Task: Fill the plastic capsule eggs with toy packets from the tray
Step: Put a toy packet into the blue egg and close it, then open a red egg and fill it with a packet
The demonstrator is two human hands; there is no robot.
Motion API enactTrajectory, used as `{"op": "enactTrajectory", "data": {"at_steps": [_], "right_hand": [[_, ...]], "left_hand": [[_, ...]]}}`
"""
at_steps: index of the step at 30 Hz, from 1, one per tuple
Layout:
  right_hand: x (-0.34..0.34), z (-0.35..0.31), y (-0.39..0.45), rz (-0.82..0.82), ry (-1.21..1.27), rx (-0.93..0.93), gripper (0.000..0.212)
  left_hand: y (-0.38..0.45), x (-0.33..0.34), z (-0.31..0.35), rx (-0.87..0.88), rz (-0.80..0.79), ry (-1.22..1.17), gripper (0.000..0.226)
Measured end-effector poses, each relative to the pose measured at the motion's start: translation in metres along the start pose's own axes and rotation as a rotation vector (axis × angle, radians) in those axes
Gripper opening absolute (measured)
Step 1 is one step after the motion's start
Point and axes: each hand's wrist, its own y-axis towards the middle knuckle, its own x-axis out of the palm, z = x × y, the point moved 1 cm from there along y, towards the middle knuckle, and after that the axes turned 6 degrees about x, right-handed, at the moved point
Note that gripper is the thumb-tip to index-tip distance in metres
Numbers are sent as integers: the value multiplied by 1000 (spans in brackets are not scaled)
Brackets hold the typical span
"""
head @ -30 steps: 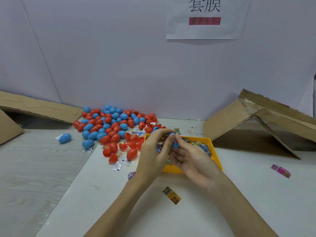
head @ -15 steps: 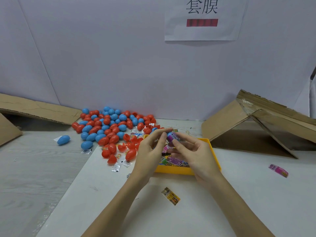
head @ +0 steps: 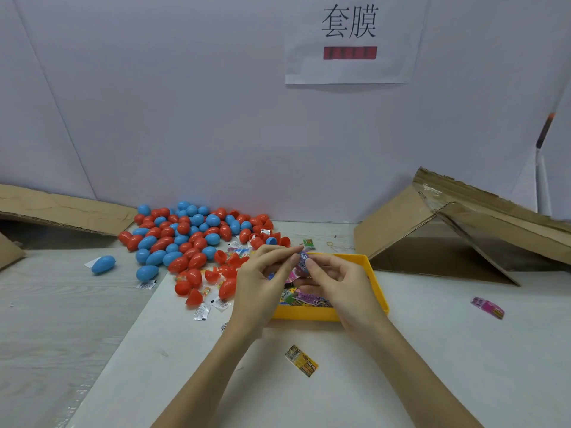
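Pinching purple packet [head: 303, 261] still, both hands, blue egg gone

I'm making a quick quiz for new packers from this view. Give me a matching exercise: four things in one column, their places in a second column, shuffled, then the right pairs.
Things:
1. purple toy packet
2. yellow toy packet
3. lone blue capsule egg
4. pink toy packet

Places:
A. alone on the table far to the right
B. pinched between both hands above the yellow tray
C. lying apart, left of the egg pile
D. on the table nearer the person than the tray

Pairs: 1-B, 2-D, 3-C, 4-A
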Motion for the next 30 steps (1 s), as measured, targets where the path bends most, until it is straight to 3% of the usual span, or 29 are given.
{"op": "enactTrajectory", "data": {"at_steps": [3, 5, 7, 8, 11, 15, 20, 23, 26, 30], "right_hand": [[-3, -2, 4, -38, 133, 166, 26], [-16, -22, 15, -114, 593, 313, 28], [-41, -54, 31, -107, 1004, 245, 29], [-56, -71, 40, -53, 1089, 155, 29], [-82, -100, 56, 66, 1039, 22, 41], [-79, -66, 55, 35, 791, 180, 36], [-45, -8, 40, -117, 741, 358, 28], [-34, 3, 38, -103, 711, 378, 30], [-34, 5, 40, -91, 697, 366, 29], [-37, 7, 39, -60, 719, 370, 29]], "left_hand": [[-2, 0, 1, 126, 49, 275, 34], [-2, -2, 1, 198, 91, 434, 36], [-2, -4, 2, 231, 105, 503, 32], [-2, -6, 1, 245, 99, 532, 29], [-3, -10, -6, 273, 9, 662, 22], [-4, -14, -22, 161, -162, 800, 22], [-5, -17, -25, 92, -202, 786, 32], [-6, -16, -22, 27, -256, 862, 44], [4, -13, -21, -37, -306, 1082, 54], [52, -9, -26, -173, -322, 1145, 43]]}}
